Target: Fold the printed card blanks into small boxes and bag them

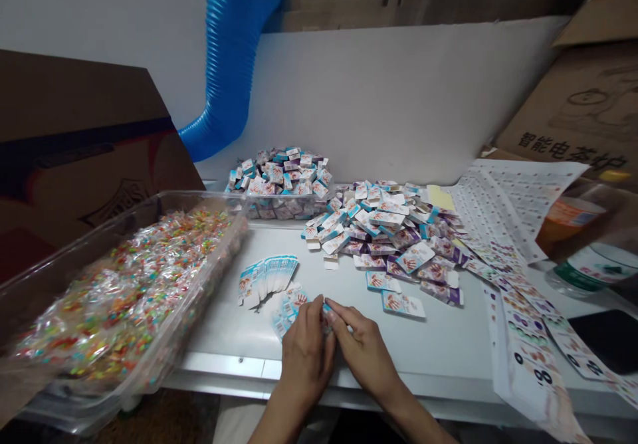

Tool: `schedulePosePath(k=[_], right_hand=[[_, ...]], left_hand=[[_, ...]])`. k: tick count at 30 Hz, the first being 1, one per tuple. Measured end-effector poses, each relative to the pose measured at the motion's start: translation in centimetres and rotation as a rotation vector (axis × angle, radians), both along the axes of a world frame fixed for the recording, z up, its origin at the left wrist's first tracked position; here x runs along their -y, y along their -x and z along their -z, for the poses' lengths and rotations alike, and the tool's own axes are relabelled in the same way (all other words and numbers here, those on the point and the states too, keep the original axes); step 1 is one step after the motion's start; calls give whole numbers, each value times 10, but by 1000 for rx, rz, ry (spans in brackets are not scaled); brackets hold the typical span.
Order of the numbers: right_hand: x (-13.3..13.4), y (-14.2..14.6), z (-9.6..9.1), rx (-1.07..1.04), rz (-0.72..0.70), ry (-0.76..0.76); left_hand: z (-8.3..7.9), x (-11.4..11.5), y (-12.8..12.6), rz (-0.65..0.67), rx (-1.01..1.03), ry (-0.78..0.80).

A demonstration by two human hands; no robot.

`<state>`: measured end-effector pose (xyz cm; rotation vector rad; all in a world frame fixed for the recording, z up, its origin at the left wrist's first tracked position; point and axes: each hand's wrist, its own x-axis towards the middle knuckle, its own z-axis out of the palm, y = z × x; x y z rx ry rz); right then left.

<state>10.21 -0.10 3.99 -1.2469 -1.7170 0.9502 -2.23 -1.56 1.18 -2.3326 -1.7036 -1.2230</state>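
My left hand (306,341) and my right hand (366,347) meet near the table's front edge. Between their fingertips they pinch a small cardboard box (326,309), mostly hidden, with a bit of blue showing. Just left of my left hand lie a few flat blue-and-white box blanks (290,306). Behind those, a fanned row of the same flat blanks (269,276) rests on the table. A big heap of small folded boxes (383,221), blue and purple with a hand picture, spreads beyond my hands.
On the left stands a clear plastic bin (199,291) of bagged colourful pieces (134,291). A clear tub (284,208) piled with boxes is at the back. Printed sheets (528,357), a black phone (605,339), a lidded cup (593,268) and cartons (573,105) occupy the right.
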Motion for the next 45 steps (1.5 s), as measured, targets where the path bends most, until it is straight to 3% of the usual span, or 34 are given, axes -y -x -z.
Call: schedulePosePath(k=[7, 15, 19, 22, 25, 30, 32, 36, 38, 40, 42, 45], right_hand=[[-2, -3, -7, 111, -10, 4], [6, 5, -6, 520, 48, -347], [14, 4, -1, 553, -64, -460], [16, 0, 2, 408, -130, -384], [16, -2, 8, 261, -78, -255], [21, 1, 16, 388, -145, -431], [16, -4, 11, 426, -184, -401], [-24, -30, -17, 301, -261, -84], [-51, -44, -29, 72, -133, 31], [-70, -48, -32, -137, 20, 12], [-77, -41, -24, -60, -75, -25], [-71, -17, -1, 350, -424, -131]], left_hand=[[13, 0, 3, 25, -38, -57], [21, -3, -7, -83, -75, -196], [21, -1, -4, -55, -93, -144], [19, 1, 2, -7, -65, -87], [17, 2, 6, 59, -12, -29], [21, 3, 4, 88, 40, 51], [20, 5, 4, 115, 47, 82], [5, 9, 18, 111, 13, 144], [-3, 10, 30, 0, 35, 128], [-8, 9, 42, -150, 113, 92], [-8, 7, 50, -264, 199, 67], [-4, 5, 52, -302, 242, 69]])
